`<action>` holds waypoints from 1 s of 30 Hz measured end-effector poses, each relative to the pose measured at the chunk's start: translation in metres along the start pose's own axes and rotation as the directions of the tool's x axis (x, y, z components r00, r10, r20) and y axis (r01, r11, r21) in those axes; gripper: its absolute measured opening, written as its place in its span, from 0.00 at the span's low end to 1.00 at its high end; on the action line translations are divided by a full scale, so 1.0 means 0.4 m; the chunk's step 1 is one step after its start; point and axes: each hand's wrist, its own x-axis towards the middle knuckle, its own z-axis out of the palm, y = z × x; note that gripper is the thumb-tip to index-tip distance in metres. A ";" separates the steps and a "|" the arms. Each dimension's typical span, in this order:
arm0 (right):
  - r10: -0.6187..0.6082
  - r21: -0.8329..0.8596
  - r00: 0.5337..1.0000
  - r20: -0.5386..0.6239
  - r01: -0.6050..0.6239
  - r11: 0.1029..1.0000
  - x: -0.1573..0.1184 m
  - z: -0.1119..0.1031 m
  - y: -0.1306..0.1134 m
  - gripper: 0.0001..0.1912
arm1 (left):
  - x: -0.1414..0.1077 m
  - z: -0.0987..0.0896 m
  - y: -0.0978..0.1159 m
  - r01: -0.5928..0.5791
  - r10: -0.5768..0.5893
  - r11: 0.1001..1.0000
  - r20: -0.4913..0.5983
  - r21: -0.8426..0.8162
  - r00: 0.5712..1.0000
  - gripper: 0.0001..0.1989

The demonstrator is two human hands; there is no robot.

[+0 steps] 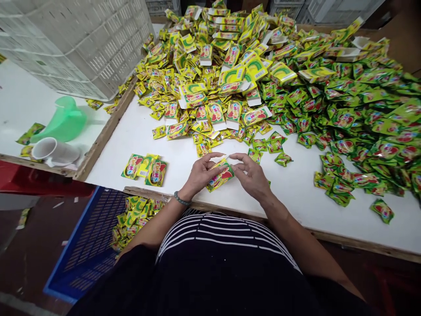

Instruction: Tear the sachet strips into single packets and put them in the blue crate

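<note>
Both hands meet on a small yellow and green candy box (pixel 221 179) above the front of the white table. My left hand (pixel 202 174) wraps its fingers and thumb round the box's left side. At the box's upper right end, my right hand (pixel 250 176) pinches a white flap with thumb and forefinger. To the left lie several similar boxes (pixel 155 172), side by side on the table. Just beyond my hands are loose yellow candy packets (pixel 204 149) and a few green packets (pixel 275 142).
A big heap of yellow boxes (pixel 230 79) and packets covers the back; green packets (pixel 362 118) pile at right. A white crate (pixel 108 48), green scoop (pixel 64 120) and white mug (pixel 54 151) stand left, past a wooden ledge (pixel 107 129). Below is a blue crate (pixel 82 245) holding boxes.
</note>
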 end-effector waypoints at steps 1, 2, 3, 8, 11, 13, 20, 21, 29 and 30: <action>0.000 0.013 1.000 0.000 0.000 1.000 0.000 0.005 0.000 0.16 | 0.000 0.002 -0.003 -0.009 0.009 1.000 0.009 0.005 1.000 0.31; -0.006 0.033 1.000 -0.023 0.007 0.999 0.000 0.011 0.000 0.17 | 0.001 0.003 -0.005 -0.021 0.021 1.000 0.015 0.006 1.000 0.31; -0.015 0.052 0.998 -0.061 0.018 0.999 0.002 0.015 -0.001 0.19 | 0.000 0.004 -0.007 -0.035 0.035 0.999 0.015 0.003 0.999 0.31; -0.088 0.019 0.995 -0.056 0.089 0.996 0.010 0.028 -0.005 0.22 | -0.008 0.011 -0.012 -0.071 0.072 0.997 0.049 -0.021 0.996 0.28; -0.139 -0.010 0.979 -0.150 0.139 0.990 0.004 0.023 0.003 0.21 | -0.009 0.013 -0.013 -0.047 0.049 0.996 0.024 -0.073 0.998 0.28; -0.158 -0.048 0.941 -0.300 0.150 0.987 -0.003 0.020 0.017 0.19 | -0.006 0.012 -0.013 -0.036 0.031 0.993 -0.047 -0.114 0.998 0.28; -0.119 0.029 0.976 -0.180 0.127 0.992 -0.016 0.038 0.032 0.13 | -0.006 0.015 -0.009 -0.032 0.020 0.977 -0.055 -0.210 0.998 0.30; -0.134 0.003 0.978 -0.158 0.136 0.991 -0.016 0.038 0.028 0.14 | -0.009 0.015 -0.010 -0.014 0.008 0.976 -0.028 -0.218 1.000 0.29; -0.084 -0.047 0.994 -0.068 0.081 0.996 -0.016 0.027 0.025 0.17 | -0.014 -0.001 -0.012 0.056 -0.042 0.974 0.070 -0.221 0.997 0.25; -0.062 -0.041 0.996 -0.059 0.060 0.997 -0.015 0.026 0.024 0.19 | -0.013 -0.002 -0.012 0.051 -0.037 0.975 0.064 -0.217 0.997 0.26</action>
